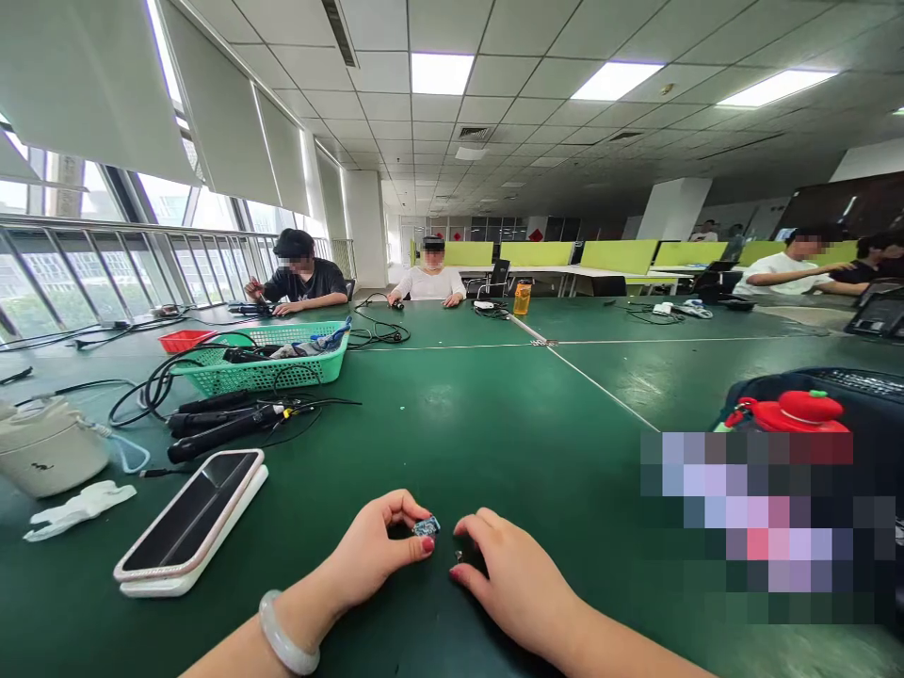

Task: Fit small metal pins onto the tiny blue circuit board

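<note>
My left hand is closed in a pinch on a small blue circuit board, held by thumb and fingers just above the green table. To its right, a short gap away, is my right hand, its thumb and forefinger curved toward the board. A tiny dark, metallic-looking piece sits at the right thumb's tip, between thumb and fingers. It is too small to name its kind. The board and the piece are apart.
Left of my hands lie a white-framed phone on a white box, black rod-like tools with cables, a green basket and a beige pouch. At right is a dark bag with a red-capped bottle. Several people sit beyond.
</note>
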The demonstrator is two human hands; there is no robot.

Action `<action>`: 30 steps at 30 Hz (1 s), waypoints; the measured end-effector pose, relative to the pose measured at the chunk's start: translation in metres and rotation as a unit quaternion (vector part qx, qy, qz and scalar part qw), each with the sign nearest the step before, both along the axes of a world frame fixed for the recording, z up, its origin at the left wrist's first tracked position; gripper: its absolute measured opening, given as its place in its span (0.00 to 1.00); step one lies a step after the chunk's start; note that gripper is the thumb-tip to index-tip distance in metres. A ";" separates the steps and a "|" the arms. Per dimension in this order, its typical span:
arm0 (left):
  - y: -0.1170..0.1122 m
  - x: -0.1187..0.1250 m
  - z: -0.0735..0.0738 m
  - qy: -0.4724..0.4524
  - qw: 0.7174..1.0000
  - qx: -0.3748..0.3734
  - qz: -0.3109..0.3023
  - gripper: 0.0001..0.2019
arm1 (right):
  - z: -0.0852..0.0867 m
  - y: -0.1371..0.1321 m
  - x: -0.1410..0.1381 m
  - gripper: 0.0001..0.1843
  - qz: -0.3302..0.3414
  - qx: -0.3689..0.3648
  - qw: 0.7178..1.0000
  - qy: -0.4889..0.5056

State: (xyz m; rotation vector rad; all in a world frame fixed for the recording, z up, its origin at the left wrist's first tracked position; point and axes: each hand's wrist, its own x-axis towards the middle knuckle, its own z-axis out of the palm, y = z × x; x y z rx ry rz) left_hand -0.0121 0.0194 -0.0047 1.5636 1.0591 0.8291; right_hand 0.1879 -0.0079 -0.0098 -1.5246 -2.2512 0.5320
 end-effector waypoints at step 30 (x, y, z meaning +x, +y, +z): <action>-0.002 0.001 0.005 0.068 0.997 0.017 -0.020 0.11 | 0.000 0.006 -0.001 0.04 0.025 0.012 0.999 -0.021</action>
